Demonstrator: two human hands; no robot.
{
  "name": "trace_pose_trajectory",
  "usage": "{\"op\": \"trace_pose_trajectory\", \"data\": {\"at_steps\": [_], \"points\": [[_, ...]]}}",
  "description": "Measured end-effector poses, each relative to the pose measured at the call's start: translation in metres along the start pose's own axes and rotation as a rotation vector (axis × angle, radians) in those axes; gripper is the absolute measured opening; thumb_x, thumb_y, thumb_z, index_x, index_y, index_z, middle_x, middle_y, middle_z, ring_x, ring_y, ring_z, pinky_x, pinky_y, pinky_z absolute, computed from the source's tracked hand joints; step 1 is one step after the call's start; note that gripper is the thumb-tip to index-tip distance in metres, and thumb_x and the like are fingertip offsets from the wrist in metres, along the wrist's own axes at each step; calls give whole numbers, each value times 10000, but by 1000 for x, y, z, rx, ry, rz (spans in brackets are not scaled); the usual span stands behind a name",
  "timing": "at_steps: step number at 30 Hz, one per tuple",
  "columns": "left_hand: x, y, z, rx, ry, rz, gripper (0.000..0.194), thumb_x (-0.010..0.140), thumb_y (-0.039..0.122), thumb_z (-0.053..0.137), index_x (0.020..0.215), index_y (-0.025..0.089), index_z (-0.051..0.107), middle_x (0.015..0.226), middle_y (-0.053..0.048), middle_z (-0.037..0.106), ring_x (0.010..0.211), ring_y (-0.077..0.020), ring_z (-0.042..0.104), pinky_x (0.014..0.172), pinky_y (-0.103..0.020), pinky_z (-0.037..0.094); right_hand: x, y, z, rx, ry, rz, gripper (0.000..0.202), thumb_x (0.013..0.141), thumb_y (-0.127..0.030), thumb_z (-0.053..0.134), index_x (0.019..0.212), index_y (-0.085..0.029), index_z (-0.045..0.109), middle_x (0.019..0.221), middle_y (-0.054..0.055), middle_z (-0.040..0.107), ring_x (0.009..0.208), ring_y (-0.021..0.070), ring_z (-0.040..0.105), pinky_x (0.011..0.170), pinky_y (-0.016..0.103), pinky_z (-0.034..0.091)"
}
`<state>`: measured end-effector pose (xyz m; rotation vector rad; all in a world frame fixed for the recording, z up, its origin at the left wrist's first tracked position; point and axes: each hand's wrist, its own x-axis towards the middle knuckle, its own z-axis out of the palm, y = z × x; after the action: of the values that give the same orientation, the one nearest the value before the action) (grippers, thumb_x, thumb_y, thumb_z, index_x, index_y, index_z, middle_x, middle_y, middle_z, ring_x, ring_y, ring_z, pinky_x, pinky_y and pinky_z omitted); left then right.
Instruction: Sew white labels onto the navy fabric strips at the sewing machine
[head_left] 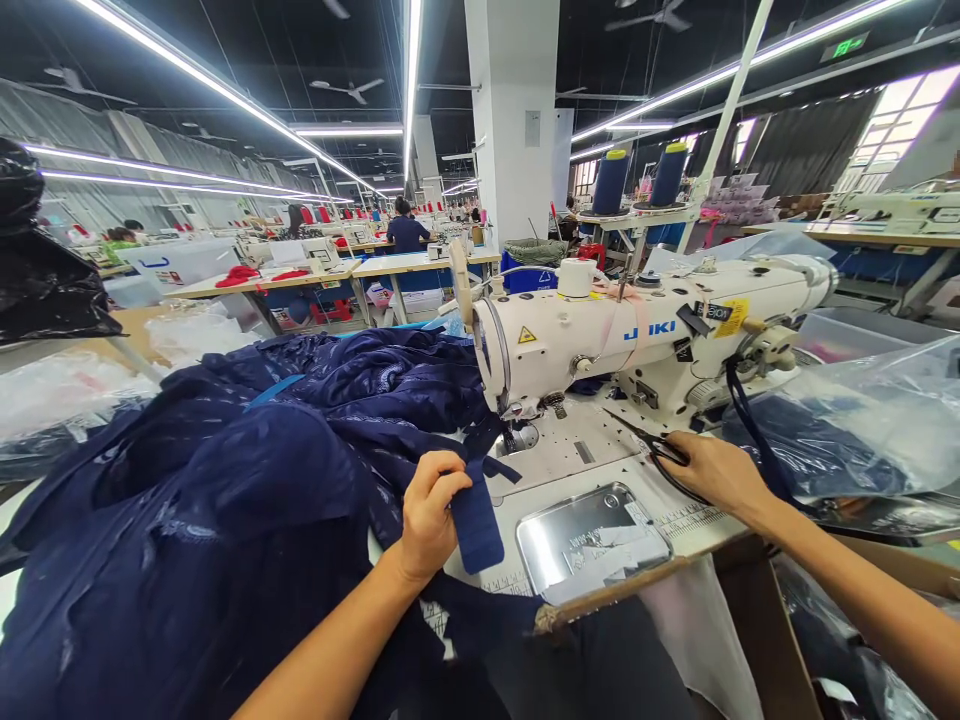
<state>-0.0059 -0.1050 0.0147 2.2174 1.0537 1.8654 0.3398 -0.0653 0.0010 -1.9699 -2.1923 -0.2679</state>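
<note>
My left hand (435, 508) is closed on a navy fabric strip (478, 530), pinched between thumb and fingers just left of the sewing machine's needle area. My right hand (712, 472) grips a pair of black scissors (664, 452) by the handles, their blades pointing left over the machine bed. A white sewing machine (555, 335) stands right behind both hands, its presser foot (517, 432) close above the left hand's strip. A large heap of navy garments (247, 470) lies to the left and runs down under my left forearm.
A shiny metal cover plate (592, 540) is set into the table near its front edge. Clear plastic bags with navy cloth (847, 430) lie at the right. Navy thread cones (611, 183) stand behind the machine. A black plastic bag (49, 250) hangs at the far left. A person (407, 228) sits farther back.
</note>
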Motion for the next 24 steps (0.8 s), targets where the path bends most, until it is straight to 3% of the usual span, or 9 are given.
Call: {"op": "trace_pose_trajectory", "data": {"at_steps": [4, 9, 14, 17, 20, 22, 24], "points": [[-2, 0, 2, 53, -56, 96, 172, 725, 98, 537, 746, 250, 614, 755, -20, 549, 717, -157, 528, 646, -282, 422, -4, 19, 1, -78, -143, 186, 297, 805, -422, 387, 799, -191, 573, 710, 96, 652, 682, 265, 616, 475, 266, 292], [-3, 2, 4, 126, -91, 90, 163, 738, 112, 522, 709, 242, 616, 737, -32, 546, 702, -162, 514, 618, -281, 413, -5, 24, 6, -76, -111, 165, 317, 816, -421, 386, 860, -163, 565, 751, 122, 649, 685, 288, 611, 495, 287, 310], [1, 4, 6, 180, -101, 213, 189, 722, 57, 524, 726, 228, 605, 737, -29, 538, 708, -154, 505, 617, -265, 412, -5, 7, 1, -177, 134, -23, 214, 818, -264, 421, 791, -132, 587, 810, 147, 626, 751, 272, 576, 591, 321, 338], [3, 5, 7, 229, -106, 297, 179, 709, 41, 547, 737, 214, 584, 727, -21, 523, 695, -145, 495, 600, -255, 416, -3, -17, -3, -11, 245, -215, 185, 824, -235, 437, 807, -149, 600, 801, 100, 624, 779, 233, 560, 650, 312, 340], [2, 5, 8, 270, -90, 356, 163, 708, 40, 552, 733, 200, 567, 718, -15, 517, 684, -136, 491, 591, -251, 418, 0, -45, -7, 188, 260, -392, 186, 843, -218, 435, 791, -159, 604, 768, 59, 617, 741, 191, 553, 664, 295, 335], [3, 5, 8, 297, -66, 305, 145, 699, 54, 554, 719, 197, 572, 718, -14, 534, 691, -138, 502, 612, -262, 419, 4, -63, -8, 263, 240, -459, 212, 856, -202, 424, 751, -162, 604, 733, 46, 609, 710, 176, 547, 667, 291, 330], [6, 4, 8, 294, -34, 82, 110, 677, 88, 568, 700, 194, 587, 721, -13, 561, 695, -144, 518, 632, -273, 420, 11, -76, -9, 312, 206, -489, 228, 859, -191, 425, 721, -164, 605, 709, 38, 604, 690, 169, 545, 666, 288, 330]]}}
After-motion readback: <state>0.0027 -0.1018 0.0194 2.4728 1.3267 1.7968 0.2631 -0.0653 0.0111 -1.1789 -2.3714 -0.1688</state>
